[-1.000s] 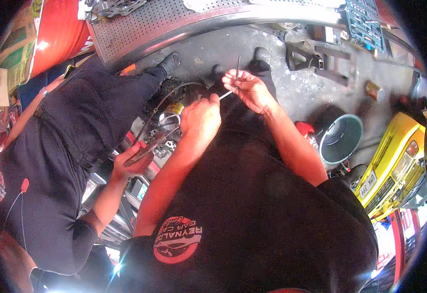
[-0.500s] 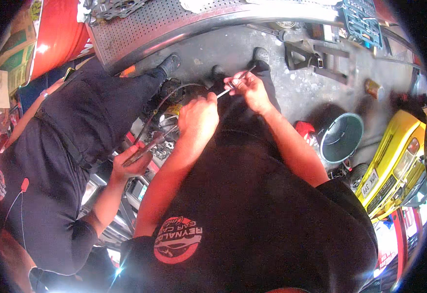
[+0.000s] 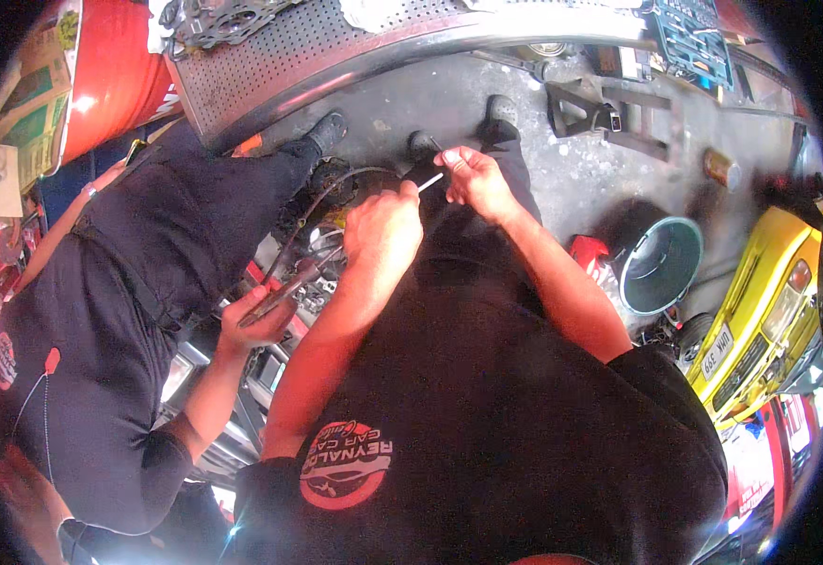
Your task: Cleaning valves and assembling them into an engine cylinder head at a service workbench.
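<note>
Holding rod [image 3: 431, 182] above spotted floor [image 3: 586, 174]

Strong fisheye curve, black corners, white flare lower left, dim shirt [image 3: 524, 395], reddish-lit forearms [image 3: 322, 353]

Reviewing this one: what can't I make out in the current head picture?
Pale rod, head view: one end hidden inside the left hand.
Thin dark piece, head view: too small to identify, partly covered by the right hand.
Flat dark thing by the co-worker's hand, head view: too blurred to identify.
Perforated metal bench, head view: far side cut off by the top edge.
</note>
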A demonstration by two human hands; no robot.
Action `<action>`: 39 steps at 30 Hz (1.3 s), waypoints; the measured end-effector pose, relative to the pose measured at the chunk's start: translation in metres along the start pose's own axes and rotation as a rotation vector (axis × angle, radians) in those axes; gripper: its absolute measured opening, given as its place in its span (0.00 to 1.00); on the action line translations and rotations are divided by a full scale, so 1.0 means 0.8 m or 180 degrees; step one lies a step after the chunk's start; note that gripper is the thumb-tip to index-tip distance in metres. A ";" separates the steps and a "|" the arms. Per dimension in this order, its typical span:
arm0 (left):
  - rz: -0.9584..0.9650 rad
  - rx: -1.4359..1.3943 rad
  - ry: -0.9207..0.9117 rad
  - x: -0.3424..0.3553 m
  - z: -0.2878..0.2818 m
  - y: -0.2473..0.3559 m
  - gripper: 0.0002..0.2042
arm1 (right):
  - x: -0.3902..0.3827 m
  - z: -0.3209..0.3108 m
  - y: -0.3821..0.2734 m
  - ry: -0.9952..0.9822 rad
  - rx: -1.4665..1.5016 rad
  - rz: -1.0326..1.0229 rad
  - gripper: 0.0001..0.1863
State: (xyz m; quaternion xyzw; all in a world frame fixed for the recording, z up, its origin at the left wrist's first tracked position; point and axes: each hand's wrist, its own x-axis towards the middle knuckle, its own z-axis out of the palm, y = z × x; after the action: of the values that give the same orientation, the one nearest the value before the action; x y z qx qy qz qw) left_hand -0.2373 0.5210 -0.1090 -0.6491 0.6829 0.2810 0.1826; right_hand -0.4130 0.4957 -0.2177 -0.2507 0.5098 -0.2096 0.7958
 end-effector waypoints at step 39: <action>-0.0107 0.0305 0.1700 0.007 -0.070 0.034 0.26 | -0.061 -0.051 -0.147 -0.0205 0.2540 -0.0999 0.07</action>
State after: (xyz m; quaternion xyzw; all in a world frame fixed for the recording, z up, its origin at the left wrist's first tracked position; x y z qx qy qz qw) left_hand -0.2580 0.4820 -0.0646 -0.7022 0.7084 0.0641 0.0311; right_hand -0.4782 0.4244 -0.1257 -0.0041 0.3193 -0.5010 0.8044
